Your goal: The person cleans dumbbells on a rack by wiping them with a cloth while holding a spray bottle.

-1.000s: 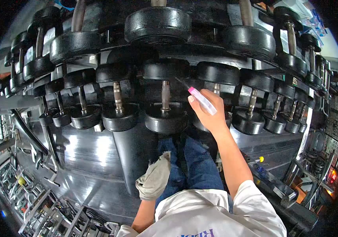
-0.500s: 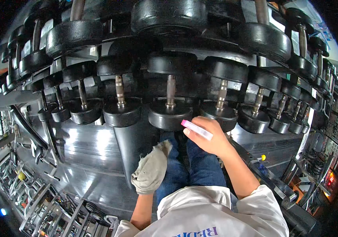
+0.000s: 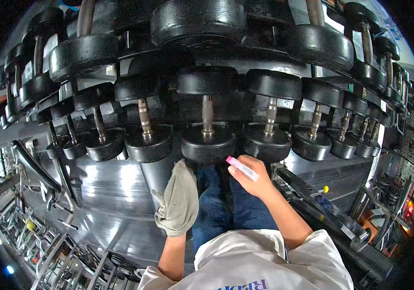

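A rumpled grey cloth (image 3: 178,199) covers my left hand (image 3: 175,240), hiding the fingers; only the wrist shows below it. The cloth stands up to a point just below the lower row, left of my knees. My right hand (image 3: 255,181) is closed around a slim translucent bottle (image 3: 244,169) with a pink top, tilted up to the left. That pink end is right by the lower head of the middle black dumbbell (image 3: 208,146); whether they touch I cannot tell. Another black dumbbell (image 3: 267,146) lies just above my right hand.
Black dumbbells with metal handles fill two rack tiers, the upper tier (image 3: 198,24) overhanging the lower. A padded bench (image 3: 161,174) stands at left below the row. Weight machines (image 3: 47,169) are at left, a black frame with a yellow knob (image 3: 325,189) at right.
My left hand has moved slightly left and turned the cloth more upright. My right hand and the bottle have dropped a little, away from the dumbbells. The view has shifted slightly.
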Action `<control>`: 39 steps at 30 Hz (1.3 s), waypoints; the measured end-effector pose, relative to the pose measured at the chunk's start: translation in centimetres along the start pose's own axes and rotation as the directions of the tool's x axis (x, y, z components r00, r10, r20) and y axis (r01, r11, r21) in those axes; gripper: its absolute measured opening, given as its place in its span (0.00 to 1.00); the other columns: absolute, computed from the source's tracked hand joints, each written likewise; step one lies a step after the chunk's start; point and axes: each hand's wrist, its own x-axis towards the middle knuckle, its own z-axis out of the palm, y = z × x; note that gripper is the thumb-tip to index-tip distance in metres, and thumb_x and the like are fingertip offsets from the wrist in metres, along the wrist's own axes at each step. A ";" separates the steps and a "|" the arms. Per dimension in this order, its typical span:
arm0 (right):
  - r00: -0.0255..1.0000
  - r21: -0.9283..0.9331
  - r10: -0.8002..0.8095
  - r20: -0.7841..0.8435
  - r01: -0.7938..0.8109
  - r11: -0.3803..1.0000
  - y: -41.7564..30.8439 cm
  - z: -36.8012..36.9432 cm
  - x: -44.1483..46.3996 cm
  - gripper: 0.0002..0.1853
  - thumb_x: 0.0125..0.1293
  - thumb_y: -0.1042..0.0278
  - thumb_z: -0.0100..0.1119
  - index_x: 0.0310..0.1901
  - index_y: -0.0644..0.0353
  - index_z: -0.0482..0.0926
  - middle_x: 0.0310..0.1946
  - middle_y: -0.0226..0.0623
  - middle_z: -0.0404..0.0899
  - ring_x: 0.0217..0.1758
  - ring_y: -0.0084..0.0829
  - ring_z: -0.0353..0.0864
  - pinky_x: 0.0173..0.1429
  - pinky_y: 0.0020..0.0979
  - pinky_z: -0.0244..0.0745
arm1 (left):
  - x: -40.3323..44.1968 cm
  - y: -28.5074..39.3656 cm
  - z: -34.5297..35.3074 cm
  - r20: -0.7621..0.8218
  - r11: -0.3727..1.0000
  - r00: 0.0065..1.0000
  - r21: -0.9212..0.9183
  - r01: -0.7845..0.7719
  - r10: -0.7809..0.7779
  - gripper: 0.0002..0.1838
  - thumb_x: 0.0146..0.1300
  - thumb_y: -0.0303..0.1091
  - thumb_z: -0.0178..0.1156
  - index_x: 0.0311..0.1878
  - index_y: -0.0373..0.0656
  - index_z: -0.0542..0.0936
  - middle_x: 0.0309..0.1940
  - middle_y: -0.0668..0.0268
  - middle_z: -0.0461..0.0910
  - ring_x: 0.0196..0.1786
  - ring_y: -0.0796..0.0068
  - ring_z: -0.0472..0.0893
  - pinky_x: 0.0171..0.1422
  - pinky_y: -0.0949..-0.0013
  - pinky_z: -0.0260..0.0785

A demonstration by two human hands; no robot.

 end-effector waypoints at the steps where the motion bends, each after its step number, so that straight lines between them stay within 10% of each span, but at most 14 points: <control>1: 1.000 0.023 0.016 0.008 -0.016 1.000 0.1 -0.7 0.0 0.15 0.66 0.60 0.68 0.30 0.62 0.76 0.25 0.41 0.73 0.27 0.43 0.74 0.34 0.39 0.70 | 0.4 0.2 -0.6 -0.017 0.987 0.997 -0.144 0.069 -0.072 0.29 0.75 0.48 0.50 0.75 0.48 0.67 0.73 0.65 0.68 0.74 0.63 0.68 0.82 0.36 0.46; 5: 0.997 0.117 0.059 -0.051 -0.053 0.992 1.3 -2.9 0.0 0.15 0.66 0.63 0.66 0.28 0.64 0.75 0.23 0.36 0.70 0.26 0.30 0.70 0.33 0.34 0.65 | 3.7 -0.2 -3.0 -0.197 0.860 0.931 -0.477 0.182 -0.306 0.27 0.75 0.48 0.50 0.72 0.46 0.67 0.70 0.64 0.69 0.71 0.63 0.69 0.81 0.45 0.50; 12: 0.959 0.440 0.223 -0.173 -0.128 0.889 1.4 -3.5 0.6 0.11 0.66 0.66 0.64 0.30 0.64 0.77 0.24 0.30 0.73 0.30 0.19 0.69 0.34 0.29 0.65 | 17.6 -0.2 -5.9 -0.421 0.844 0.797 -0.499 0.196 -0.433 0.25 0.76 0.49 0.51 0.68 0.44 0.68 0.65 0.61 0.71 0.67 0.64 0.70 0.79 0.58 0.57; 15: 0.970 0.413 0.172 -0.174 -0.087 0.907 3.1 -2.4 0.2 0.11 0.66 0.66 0.65 0.31 0.65 0.78 0.25 0.29 0.73 0.30 0.19 0.70 0.34 0.29 0.65 | 26.3 4.9 -5.6 -0.566 0.704 0.785 -0.663 -0.253 -0.251 0.26 0.58 0.42 0.71 0.58 0.44 0.81 0.56 0.58 0.79 0.63 0.59 0.76 0.71 0.58 0.66; 18: 0.962 0.458 0.226 -0.153 -0.133 0.879 3.9 -1.8 -0.6 0.11 0.66 0.66 0.66 0.32 0.64 0.79 0.26 0.31 0.76 0.31 0.22 0.72 0.37 0.30 0.69 | 32.7 7.9 -11.2 -0.738 0.847 0.542 -0.525 -0.084 -0.403 0.18 0.57 0.46 0.69 0.48 0.48 0.87 0.47 0.58 0.84 0.57 0.53 0.80 0.66 0.55 0.70; 20: 0.965 0.448 0.227 -0.132 -0.147 0.882 4.8 -1.7 -1.1 0.11 0.66 0.66 0.66 0.32 0.64 0.79 0.26 0.34 0.75 0.29 0.25 0.73 0.36 0.32 0.68 | 32.9 6.8 -13.1 -0.567 0.955 0.823 -0.266 -0.134 -0.043 0.15 0.57 0.51 0.66 0.43 0.55 0.89 0.43 0.60 0.87 0.53 0.54 0.83 0.62 0.54 0.73; 27: 0.987 0.439 0.145 -0.071 -0.100 0.893 5.0 -3.3 0.2 0.12 0.67 0.65 0.65 0.30 0.64 0.77 0.24 0.34 0.72 0.27 0.28 0.70 0.35 0.34 0.67 | 36.8 5.1 -14.8 -0.126 0.934 0.988 -0.334 -0.129 0.091 0.20 0.65 0.52 0.63 0.51 0.49 0.86 0.50 0.55 0.86 0.53 0.58 0.84 0.60 0.61 0.76; 28: 0.993 0.387 0.080 -0.082 -0.043 0.921 4.6 -3.7 0.7 0.12 0.67 0.65 0.65 0.30 0.64 0.77 0.24 0.34 0.72 0.28 0.30 0.71 0.35 0.34 0.67 | 42.0 1.4 -5.5 -0.147 0.531 0.981 -0.825 -0.194 0.131 0.20 0.69 0.46 0.59 0.55 0.43 0.83 0.54 0.57 0.84 0.54 0.62 0.84 0.63 0.63 0.74; 35: 0.996 0.401 0.007 -0.088 0.029 0.916 4.9 -5.5 1.8 0.11 0.67 0.65 0.65 0.31 0.63 0.79 0.25 0.37 0.74 0.29 0.34 0.73 0.36 0.35 0.69 | 47.2 -7.3 0.8 0.116 0.509 0.959 -0.827 0.237 -0.259 0.13 0.68 0.33 0.55 0.48 0.35 0.82 0.50 0.55 0.81 0.54 0.58 0.82 0.60 0.60 0.74; 38: 0.997 0.349 -0.074 -0.019 0.076 0.934 5.3 -6.4 1.7 0.09 0.66 0.67 0.66 0.32 0.63 0.80 0.26 0.38 0.76 0.29 0.36 0.75 0.36 0.35 0.70 | 41.9 -0.1 -6.5 0.100 -0.475 0.964 -0.880 -0.030 -0.246 0.14 0.62 0.35 0.63 0.48 0.40 0.83 0.41 0.59 0.83 0.46 0.60 0.84 0.57 0.57 0.76; 39: 0.997 0.352 -0.075 -0.025 0.079 0.933 5.4 -6.6 1.7 0.09 0.66 0.67 0.66 0.32 0.63 0.80 0.26 0.38 0.76 0.29 0.36 0.75 0.36 0.35 0.70 | 41.4 1.3 -5.9 -0.135 -0.342 0.966 -0.917 -0.207 -0.222 0.15 0.61 0.37 0.65 0.49 0.40 0.84 0.39 0.60 0.84 0.43 0.58 0.85 0.56 0.56 0.77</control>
